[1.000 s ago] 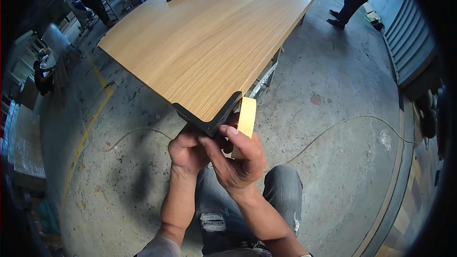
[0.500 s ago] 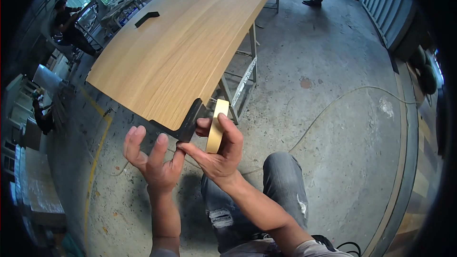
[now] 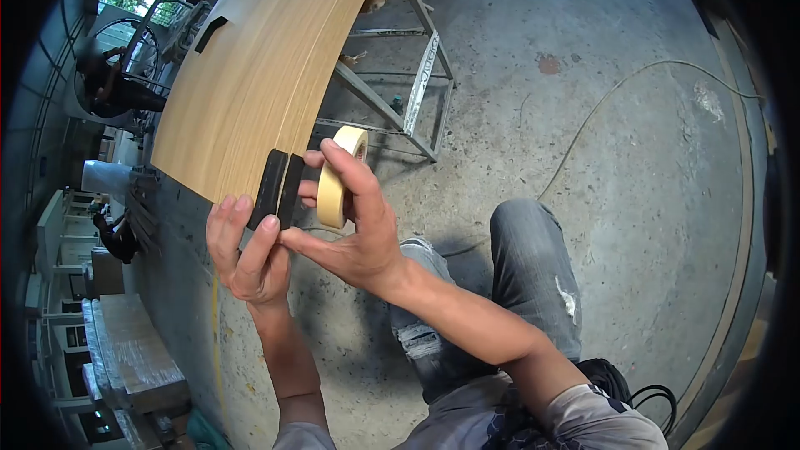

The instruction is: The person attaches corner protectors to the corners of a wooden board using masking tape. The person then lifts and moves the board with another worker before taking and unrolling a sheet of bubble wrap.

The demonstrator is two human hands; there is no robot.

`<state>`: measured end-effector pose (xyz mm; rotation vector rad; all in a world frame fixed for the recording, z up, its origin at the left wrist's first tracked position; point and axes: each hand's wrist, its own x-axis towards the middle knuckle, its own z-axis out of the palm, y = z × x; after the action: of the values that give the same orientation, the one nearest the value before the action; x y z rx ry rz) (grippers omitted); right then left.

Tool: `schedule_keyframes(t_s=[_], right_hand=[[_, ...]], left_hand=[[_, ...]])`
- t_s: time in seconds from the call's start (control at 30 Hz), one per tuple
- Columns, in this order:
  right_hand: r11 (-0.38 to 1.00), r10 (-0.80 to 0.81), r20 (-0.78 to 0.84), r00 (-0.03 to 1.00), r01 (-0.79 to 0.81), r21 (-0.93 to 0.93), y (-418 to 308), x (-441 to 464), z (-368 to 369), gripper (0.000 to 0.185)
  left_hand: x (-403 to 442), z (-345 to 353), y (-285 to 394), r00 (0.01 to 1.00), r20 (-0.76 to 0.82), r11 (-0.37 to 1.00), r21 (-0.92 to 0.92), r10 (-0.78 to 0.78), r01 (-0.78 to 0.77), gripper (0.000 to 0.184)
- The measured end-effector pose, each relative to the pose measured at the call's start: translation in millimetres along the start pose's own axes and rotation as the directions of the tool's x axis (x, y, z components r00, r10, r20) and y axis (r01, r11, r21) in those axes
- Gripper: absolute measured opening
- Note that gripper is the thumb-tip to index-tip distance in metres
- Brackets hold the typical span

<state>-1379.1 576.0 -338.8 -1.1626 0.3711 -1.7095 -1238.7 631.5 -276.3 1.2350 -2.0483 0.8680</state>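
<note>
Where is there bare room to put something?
Bare: panel between far black piece and near corner piece; floor between metal stand and cable. Crowded: panel's near corner, with left hand, right hand, tape roll.

I saw a long wooden panel (image 3: 250, 58) in light honey brown with fine lengthwise grain, upper left in the frame. Near its lower end, the angular corner piece (image 3: 268, 187) was plain black; the ring-shaped tape roll (image 3: 331, 196) was pale yellow. The denim jeans (image 3: 533, 258) were faded blue-grey with whitish frayed patches. Dark speckles dotted the grey concrete floor (image 3: 650, 158).
</note>
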Motion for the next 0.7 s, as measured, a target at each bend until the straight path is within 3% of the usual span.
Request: schedule_keyframes(t_s=[0.2, 0.3, 0.4, 0.47, 0.53, 0.57, 0.63, 0.7], right_hand=[[0.995, -0.030, -0.014, 0.999, 0.028, -0.092, -9.6, 6.9, -1.1, 0.089], [0.952, -0.216, 0.059, 0.975, 0.224, -0.210, -2.2, 3.1, -10.5, 0.091], [0.968, -0.192, 0.036, 0.981, 0.195, -0.161, -0.7, 0.1, -11.6, 0.084], [0.998, 0.052, 0.098, 0.994, -0.048, -0.035, -5.5, -1.7, -20.9, 0.082], [0.932, 0.322, 0.240, 0.916, -0.351, 0.092, -14.4, 0.9, -42.5, 0.079], [0.833, 0.420, 0.307, 0.854, -0.497, 0.242, -3.6, -0.5, -54.4, 0.076], [0.470, 0.569, 0.513, 0.643, -0.765, 0.439, 9.3, 0.6, -81.9, 0.067], [0.283, 0.522, 0.613, 0.593, -0.798, 0.531, 18.3, 1.9, -87.7, 0.067]], left_hand=[[3.7, -2.0, 6.2, 0.999, 0.000, 0.999, 0.003, -0.053, 0.053, 0.038], [1.9, -3.1, 6.0, 0.998, 0.012, 0.998, -0.007, -0.063, 0.063, 0.039], [1.6, -4.8, 4.8, 0.997, 0.026, 0.998, -0.017, -0.067, 0.068, 0.045], [2.0, -5.7, 5.2, 0.997, 0.041, 0.998, -0.015, -0.058, 0.059, 0.052], [5.2, -6.6, 7.7, 0.998, 0.053, 0.999, 0.004, -0.045, 0.044, 0.060], [4.7, -6.8, 6.9, 0.997, 0.064, 0.999, 0.009, -0.034, 0.034, 0.064], [3.5, -7.7, 7.3, 0.996, 0.085, 1.000, 0.010, -0.011, 0.010, 0.071], [3.0, -8.3, 7.6, 0.996, 0.090, 1.000, -0.009, -0.022, 0.023, 0.074]])
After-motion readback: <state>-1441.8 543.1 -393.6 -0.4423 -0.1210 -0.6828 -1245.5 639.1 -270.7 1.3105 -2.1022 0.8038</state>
